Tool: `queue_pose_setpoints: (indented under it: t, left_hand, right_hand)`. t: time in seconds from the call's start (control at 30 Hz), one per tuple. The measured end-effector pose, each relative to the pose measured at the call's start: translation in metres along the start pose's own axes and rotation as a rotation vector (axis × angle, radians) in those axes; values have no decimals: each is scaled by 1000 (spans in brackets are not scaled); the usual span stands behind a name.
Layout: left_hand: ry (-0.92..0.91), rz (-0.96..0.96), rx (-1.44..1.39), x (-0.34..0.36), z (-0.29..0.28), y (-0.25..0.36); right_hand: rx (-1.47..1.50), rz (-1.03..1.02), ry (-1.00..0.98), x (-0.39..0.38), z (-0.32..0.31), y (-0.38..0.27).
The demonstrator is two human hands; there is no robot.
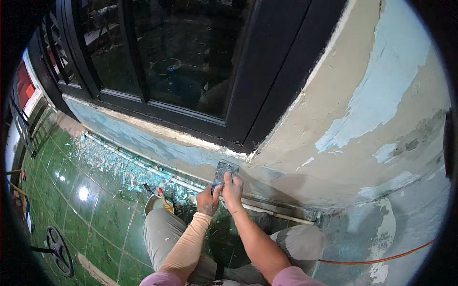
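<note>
The scraper (226, 168) juts just beyond both hands, long axis running away from the person toward the wall (186, 154) below the frame (267, 86); the right hand (233, 191), fingers pressed on it, sits nearer its edge than the left hand (207, 200), curled at the handle end

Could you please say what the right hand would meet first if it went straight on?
Beyond the flat grey scraper blade it touches, the right hand would probably first meet the peeling beige-and-blue wall below the black window frame; depth is unclear.
</note>
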State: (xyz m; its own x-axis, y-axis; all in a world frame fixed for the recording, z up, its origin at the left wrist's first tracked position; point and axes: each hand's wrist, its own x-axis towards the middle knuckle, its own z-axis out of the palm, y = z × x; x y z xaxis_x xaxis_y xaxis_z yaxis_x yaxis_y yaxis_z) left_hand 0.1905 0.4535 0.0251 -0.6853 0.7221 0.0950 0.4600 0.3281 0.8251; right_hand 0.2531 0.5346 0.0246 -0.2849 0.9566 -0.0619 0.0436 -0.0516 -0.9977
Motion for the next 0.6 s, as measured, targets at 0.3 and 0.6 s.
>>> queue_pose_setpoints:
  t: [0.3, 0.6]
  left_hand:
    - [-9, 92, 117, 11, 0, -26]
    - [-3, 85, 41, 14, -11, 5]
  right_hand:
    - [296, 307, -39, 8, 11, 24]
    - [112, 168, 99, 2, 6, -3]
